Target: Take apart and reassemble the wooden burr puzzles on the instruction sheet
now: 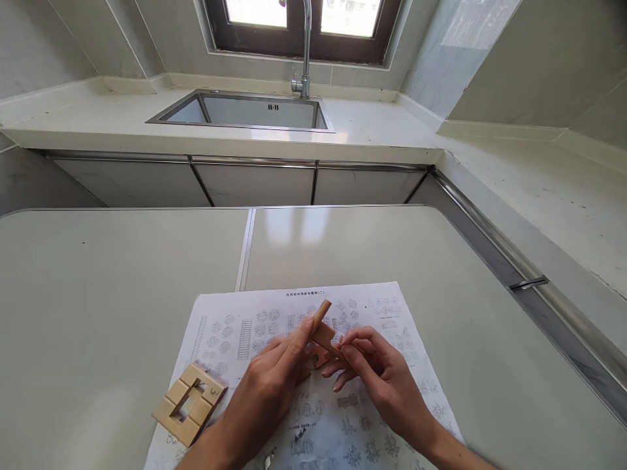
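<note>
Notched wooden puzzle pieces (324, 334) are held between my hands above a printed sheet (215, 304). My left hand (272, 375) closes round them from the left, thumb and fingers pressed on the wood. From the right, my right hand (379, 369) pinches the lower end of a piece between thumb and fingertips. One narrow stick end points up past my left fingers. How the pieces join is partly hidden by the fingers. Left of my left forearm lies a square wooden puzzle block (200, 410) with an opening in its middle, partly on the sheet.
The sheet carries rows of small puzzle drawings and lies on a pale table (122, 274) with a seam. Beyond the table stands a counter (382, 124) with a sink (259, 111) and a faucet (305, 59) below a window. Another counter (563, 189) runs along the right.
</note>
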### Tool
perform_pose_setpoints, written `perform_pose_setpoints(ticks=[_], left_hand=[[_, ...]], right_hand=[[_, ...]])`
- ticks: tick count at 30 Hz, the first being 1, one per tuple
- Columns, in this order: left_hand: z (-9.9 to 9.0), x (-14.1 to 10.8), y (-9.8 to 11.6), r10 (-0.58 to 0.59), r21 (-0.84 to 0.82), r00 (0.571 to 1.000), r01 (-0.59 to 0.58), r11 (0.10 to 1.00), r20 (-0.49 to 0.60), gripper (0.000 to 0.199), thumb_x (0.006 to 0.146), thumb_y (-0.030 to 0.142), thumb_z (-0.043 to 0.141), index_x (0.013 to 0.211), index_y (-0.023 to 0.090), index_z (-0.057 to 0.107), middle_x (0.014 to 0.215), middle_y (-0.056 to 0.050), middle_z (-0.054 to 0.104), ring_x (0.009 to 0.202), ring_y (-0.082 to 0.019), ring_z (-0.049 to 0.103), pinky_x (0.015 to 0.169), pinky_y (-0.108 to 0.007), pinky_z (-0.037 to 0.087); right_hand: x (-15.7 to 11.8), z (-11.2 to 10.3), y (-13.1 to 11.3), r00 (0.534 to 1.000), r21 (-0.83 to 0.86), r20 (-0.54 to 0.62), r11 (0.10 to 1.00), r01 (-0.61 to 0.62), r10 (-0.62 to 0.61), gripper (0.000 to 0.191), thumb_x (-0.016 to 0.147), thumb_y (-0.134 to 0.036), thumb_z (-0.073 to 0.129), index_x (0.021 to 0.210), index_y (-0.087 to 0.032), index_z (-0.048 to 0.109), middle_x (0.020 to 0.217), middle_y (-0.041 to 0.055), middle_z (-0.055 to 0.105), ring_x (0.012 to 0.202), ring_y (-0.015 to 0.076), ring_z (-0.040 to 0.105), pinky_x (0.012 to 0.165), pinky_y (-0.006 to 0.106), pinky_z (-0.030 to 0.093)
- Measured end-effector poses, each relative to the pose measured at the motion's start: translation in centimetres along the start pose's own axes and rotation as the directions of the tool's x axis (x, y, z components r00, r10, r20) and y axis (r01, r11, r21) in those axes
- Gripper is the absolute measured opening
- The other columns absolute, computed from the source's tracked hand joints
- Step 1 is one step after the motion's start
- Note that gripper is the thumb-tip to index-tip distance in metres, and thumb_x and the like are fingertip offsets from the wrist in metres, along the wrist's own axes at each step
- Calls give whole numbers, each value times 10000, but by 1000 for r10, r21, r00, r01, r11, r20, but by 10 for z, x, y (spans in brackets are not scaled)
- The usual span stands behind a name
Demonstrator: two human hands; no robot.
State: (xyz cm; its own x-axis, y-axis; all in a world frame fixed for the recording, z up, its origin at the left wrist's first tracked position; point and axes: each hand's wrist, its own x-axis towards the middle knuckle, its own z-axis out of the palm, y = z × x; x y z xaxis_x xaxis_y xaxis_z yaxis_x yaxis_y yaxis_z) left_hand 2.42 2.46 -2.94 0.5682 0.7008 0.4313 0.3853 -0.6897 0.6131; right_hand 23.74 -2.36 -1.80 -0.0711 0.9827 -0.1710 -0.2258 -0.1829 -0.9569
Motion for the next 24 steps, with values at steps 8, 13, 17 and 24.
perform_pose_setpoints(ticks=[8, 13, 17, 24], left_hand=[[2, -3, -1, 38, -1, 999, -38, 999, -16, 659, 1061, 87, 496, 1672, 210, 282, 1460, -163, 661, 1070, -201, 737, 871, -302, 672], [2, -3, 1, 10, -20, 1000, -10, 1000, 3, 688, 1066, 101, 494, 1686, 240, 232, 1435, -149, 680, 1098, -214, 746, 880, -318, 675], [0, 0, 3, -10, -85, 1000, 12, 996, 28, 684, 1071, 113, 489, 1685, 268, 230, 1583, -146, 553, 1172, -223, 731, 935, -346, 671], [-3, 2, 5, -8, -91, 999, 13, 996, 53, 679, 1070, 96, 494, 1680, 261, 245, 1582, -157, 553, 1139, -214, 742, 953, -369, 669]], right_hand=[[-2, 2, 4, 999, 30, -38, 999, 22, -20, 228, 1034, -475, 651, 1046, -248, 634, 954, 53, 809, 881, 241, 808, 729, 361, 693], [-3, 6, 1, 998, 38, -63, 999, 24, -22, 279, 1008, -520, 673, 1028, -244, 634, 951, 65, 812, 880, 266, 810, 740, 412, 700], [-2, 5, -2, 999, 31, -32, 999, 12, -11, 282, 1005, -521, 677, 1013, -244, 632, 935, 64, 810, 806, 250, 808, 718, 399, 695], [-1, 3, -1, 1000, 15, -19, 1000, -3, 3, 229, 1030, -479, 656, 1027, -251, 631, 953, 52, 809, 800, 224, 803, 739, 370, 682]])
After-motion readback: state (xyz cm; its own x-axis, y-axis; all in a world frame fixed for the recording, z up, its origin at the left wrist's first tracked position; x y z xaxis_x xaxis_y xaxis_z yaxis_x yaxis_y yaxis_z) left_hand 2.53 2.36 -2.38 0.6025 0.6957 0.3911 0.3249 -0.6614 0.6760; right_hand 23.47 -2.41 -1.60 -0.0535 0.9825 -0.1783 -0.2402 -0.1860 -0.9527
